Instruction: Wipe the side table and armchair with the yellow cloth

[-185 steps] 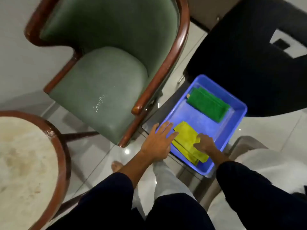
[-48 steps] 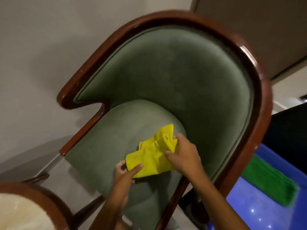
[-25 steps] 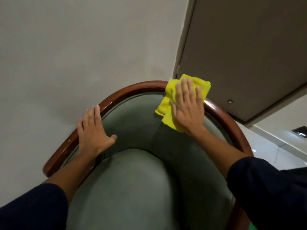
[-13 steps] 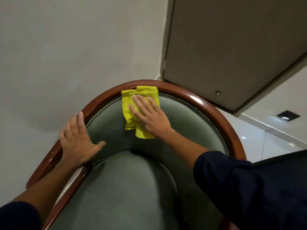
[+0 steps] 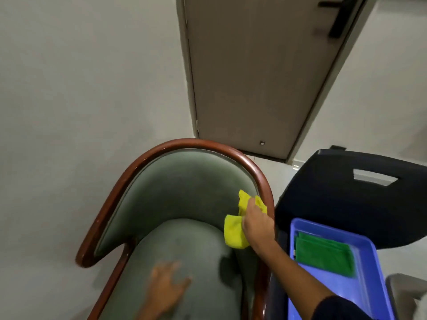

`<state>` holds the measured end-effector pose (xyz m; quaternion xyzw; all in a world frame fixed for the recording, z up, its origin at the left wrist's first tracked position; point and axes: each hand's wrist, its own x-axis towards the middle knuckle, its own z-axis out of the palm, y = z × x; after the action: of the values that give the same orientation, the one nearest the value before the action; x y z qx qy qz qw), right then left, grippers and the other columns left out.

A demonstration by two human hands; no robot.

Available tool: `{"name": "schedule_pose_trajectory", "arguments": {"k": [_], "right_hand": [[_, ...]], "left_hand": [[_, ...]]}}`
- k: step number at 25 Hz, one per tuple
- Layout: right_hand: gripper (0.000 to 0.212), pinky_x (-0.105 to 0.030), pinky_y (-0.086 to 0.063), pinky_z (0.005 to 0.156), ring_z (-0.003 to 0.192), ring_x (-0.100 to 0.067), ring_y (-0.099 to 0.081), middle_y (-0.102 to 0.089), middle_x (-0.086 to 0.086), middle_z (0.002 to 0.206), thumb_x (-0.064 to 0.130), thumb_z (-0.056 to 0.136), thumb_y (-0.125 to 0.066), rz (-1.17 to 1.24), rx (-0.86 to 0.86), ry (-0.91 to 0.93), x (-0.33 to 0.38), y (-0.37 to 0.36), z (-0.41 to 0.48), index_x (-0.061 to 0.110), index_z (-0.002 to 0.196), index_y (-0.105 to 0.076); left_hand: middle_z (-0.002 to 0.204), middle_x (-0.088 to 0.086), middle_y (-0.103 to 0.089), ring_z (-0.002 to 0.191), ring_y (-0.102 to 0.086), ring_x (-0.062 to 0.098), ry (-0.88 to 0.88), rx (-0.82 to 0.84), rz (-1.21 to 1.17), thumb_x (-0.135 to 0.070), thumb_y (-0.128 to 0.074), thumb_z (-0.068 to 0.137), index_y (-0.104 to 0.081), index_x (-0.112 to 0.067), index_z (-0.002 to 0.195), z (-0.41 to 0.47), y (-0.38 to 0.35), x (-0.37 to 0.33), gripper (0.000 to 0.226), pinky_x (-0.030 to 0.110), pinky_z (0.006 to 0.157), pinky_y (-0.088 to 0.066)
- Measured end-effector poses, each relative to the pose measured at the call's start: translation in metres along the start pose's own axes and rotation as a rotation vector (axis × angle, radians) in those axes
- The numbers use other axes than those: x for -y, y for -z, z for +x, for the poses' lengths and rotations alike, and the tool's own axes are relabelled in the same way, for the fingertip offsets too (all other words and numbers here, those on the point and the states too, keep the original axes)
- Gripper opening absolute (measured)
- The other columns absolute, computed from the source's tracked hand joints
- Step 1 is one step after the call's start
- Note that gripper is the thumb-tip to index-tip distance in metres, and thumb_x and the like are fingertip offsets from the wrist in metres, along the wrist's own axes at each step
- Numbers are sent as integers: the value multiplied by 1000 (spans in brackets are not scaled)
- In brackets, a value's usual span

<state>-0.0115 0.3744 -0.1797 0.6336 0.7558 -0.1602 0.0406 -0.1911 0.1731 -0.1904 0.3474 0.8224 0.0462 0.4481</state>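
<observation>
The green armchair (image 5: 184,188) with a curved brown wooden frame fills the lower middle. My right hand (image 5: 257,224) presses the crumpled yellow cloth (image 5: 233,232) against the inner right side of the backrest, just under the wooden rail. My left hand (image 5: 167,288), blurred, lies flat on the seat cushion with its fingers spread. The side table is out of view.
A blue plastic tray (image 5: 379,273) holding a folded green cloth (image 5: 323,256) sits right of the armchair. A black chair (image 5: 342,199) stands behind the tray. A grey wall and a closed door (image 5: 258,72) are behind the armchair.
My right hand has carried the yellow cloth from the top of the backrest down to its right side. My left hand has left the left rail and come down onto the seat.
</observation>
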Motion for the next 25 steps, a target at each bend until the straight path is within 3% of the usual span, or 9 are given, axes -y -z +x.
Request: {"name": "schedule_pose_trajectory", "arguments": {"k": [2, 4, 8, 11, 13, 17, 20, 23, 25], "right_hand": [[22, -40, -53, 82, 104, -35, -67, -68, -15, 110, 19, 93, -51, 229, 80, -234, -25, 0, -17, 9, 112, -52], [17, -36, -53, 85, 98, -28, -67, -68, -15, 104, 24, 86, -63, 543, 209, -410, -34, -3, -62, 12, 97, -59], [17, -43, -58, 80, 91, -30, -68, -71, -19, 101, 13, 78, -68, 1008, 223, -534, -13, -8, -140, 7, 93, -61], [24, -40, -59, 67, 86, -31, -69, -71, -24, 106, 6, 88, -64, 1344, 239, -450, -3, 29, -177, -4, 110, -62], [27, -37, -59, 69, 96, -33, -69, -71, -19, 109, 26, 95, -60, 1611, 280, -391, -8, 56, -208, 6, 114, -63], [66, -40, -54, 76, 88, -30, -67, -71, -14, 96, 70, 89, -41, 1865, 328, -485, -48, 69, -277, 11, 106, -67], [74, -46, -62, 77, 98, -35, -73, -77, -13, 108, 72, 79, -47, 2169, 400, -352, -85, 64, -323, 12, 112, -74], [82, -58, -51, 96, 111, -38, -67, -72, -18, 118, 70, 65, -62, 2204, 386, -274, -126, 82, -343, 7, 117, -71], [63, -53, -60, 82, 97, -33, -74, -76, -20, 107, 56, 75, -64, 2111, 301, -261, -159, 89, -342, 3, 106, -75]], "left_hand": [[127, 7, -67, 121, -58, 18, 5, 239, -285, -51, -58, 88, -66, -18, 117, -28, -27, -44, 45, 38, 107, -45], [119, 7, -70, 111, -62, 18, 37, 435, -371, -62, -48, 87, -63, -25, 114, -57, -29, -71, 48, 30, 84, -51], [86, 9, -69, 64, -62, 16, -9, 253, -638, -55, -76, 68, -64, -13, 102, -99, -4, -83, 56, 22, 49, -46], [102, 20, -69, 88, -69, 32, -242, -41, -670, -22, -81, 70, -55, -11, 126, -155, 24, -99, 62, 41, 73, -59], [96, 18, -70, 87, -68, 31, -398, -97, -632, -16, -76, 65, -52, -16, 130, -198, 35, -109, 69, 45, 82, -56], [76, 1, -66, 65, -62, 3, -668, 27, -586, -3, -78, 71, -54, -18, 129, -264, 32, -118, 65, 20, 64, -54], [76, 2, -69, 65, -66, 5, -649, 13, -723, 1, -77, 74, -57, -17, 125, -296, 15, -113, 58, 20, 63, -56], [94, 13, -66, 81, -61, 19, -534, -150, -742, 2, -74, 75, -58, -9, 121, -303, -16, -102, 50, 34, 75, -55], [94, 11, -62, 83, -57, 20, -450, -240, -678, 1, -73, 76, -58, -3, 120, -296, -42, -111, 46, 33, 72, -52]]}}
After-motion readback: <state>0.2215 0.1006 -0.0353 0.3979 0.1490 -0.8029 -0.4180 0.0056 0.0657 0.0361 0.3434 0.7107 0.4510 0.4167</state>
